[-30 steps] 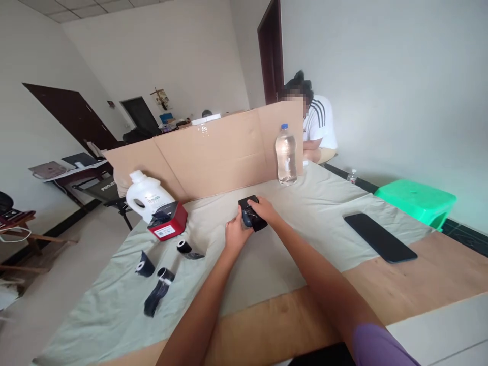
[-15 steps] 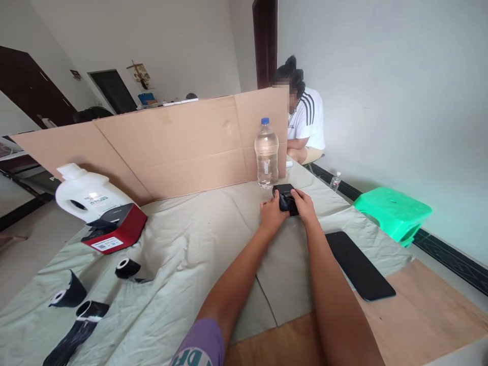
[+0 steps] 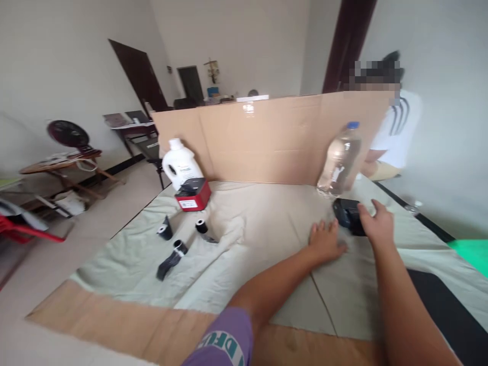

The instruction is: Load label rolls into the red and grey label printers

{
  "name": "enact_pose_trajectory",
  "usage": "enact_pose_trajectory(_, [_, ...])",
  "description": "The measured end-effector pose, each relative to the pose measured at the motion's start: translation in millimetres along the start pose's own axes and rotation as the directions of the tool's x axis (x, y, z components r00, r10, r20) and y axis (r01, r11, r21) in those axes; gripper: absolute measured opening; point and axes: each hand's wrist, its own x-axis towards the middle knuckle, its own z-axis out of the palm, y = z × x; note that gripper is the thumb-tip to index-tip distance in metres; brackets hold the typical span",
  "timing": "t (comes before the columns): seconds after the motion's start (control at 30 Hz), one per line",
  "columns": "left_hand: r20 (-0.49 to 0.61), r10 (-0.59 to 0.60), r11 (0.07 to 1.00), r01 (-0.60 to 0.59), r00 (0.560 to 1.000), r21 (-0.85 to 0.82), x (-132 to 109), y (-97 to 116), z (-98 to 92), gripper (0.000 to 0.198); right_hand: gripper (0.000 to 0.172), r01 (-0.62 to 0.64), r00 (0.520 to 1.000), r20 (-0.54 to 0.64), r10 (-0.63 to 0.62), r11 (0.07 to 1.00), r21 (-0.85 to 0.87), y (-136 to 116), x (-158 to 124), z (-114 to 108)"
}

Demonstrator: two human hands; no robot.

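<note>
My left hand (image 3: pixel 325 243) is over the pale cloth with its fingers spread and holds nothing. It is just left of a small black boxy device (image 3: pixel 348 216) whose exact kind I cannot make out. At the device's right edge is my right hand (image 3: pixel 378 223), fingers apart; motion blur hides whether it touches. A large clear water bottle (image 3: pixel 340 162) with a blue cap stands behind the device. Further left lie several black rolls with white cores, among them one roll (image 3: pixel 201 226) with a loose tail.
A cardboard panel (image 3: pixel 263 147) stands along the table's back. At left are a white jug (image 3: pixel 181 162) and a red-and-black box-shaped device (image 3: pixel 194 194). A dark flat slab (image 3: pixel 446 305) lies by my right forearm. A person (image 3: pixel 400 127) sits beyond the panel.
Both hands were closed around the black device; the left has let go and moved away from it, and the right hand's fingers have spread. The view has turned left.
</note>
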Motion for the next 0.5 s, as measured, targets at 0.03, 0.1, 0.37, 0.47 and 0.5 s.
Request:
enact_pose_trajectory(0.03, [0.06, 0.052, 0.999, -0.052, 0.997, -0.004, -25.5, -5.1, -8.6, 0.086, 0.061, 0.106, 0.994, -0.026, -0.107, 0.994, -0.034, -14.0, -3.0, 3.1])
enact_pose_trajectory(0.1, [0.178, 0.165, 0.985, -0.155, 0.97, -0.069, -84.9, -20.0, -36.5, 0.084, 0.055, 0.296, 0.955, 0.001, -0.296, 0.955, -0.011, -49.1, -18.6, 16.2])
enact_pose_trajectory(0.37, [-0.65, -0.34, 0.938, 0.198, 0.68, -0.284, -254.0, -192.8, -259.1, 0.054, 0.046, 0.197, 0.716, 0.486, -0.502, 0.813, 0.548, -245.1, -178.7, 151.6])
enact_pose_trajectory(0.47, [-0.658, -0.671, 0.734, 0.424, 0.34, -0.53, -255.9, -274.4, -323.7, 0.056, 0.045, -0.011, 0.612, 0.642, -0.462, 0.807, 0.591, -320.8, -222.6, 207.7])
enact_pose_trajectory(0.5, [-0.638, -0.697, 0.71, 0.44, 0.328, -0.549, -253.3, -296.6, -334.6, 0.054, 0.045, -0.031, 0.595, 0.661, -0.457, 0.809, 0.587, -341.8, -231.7, 224.5])
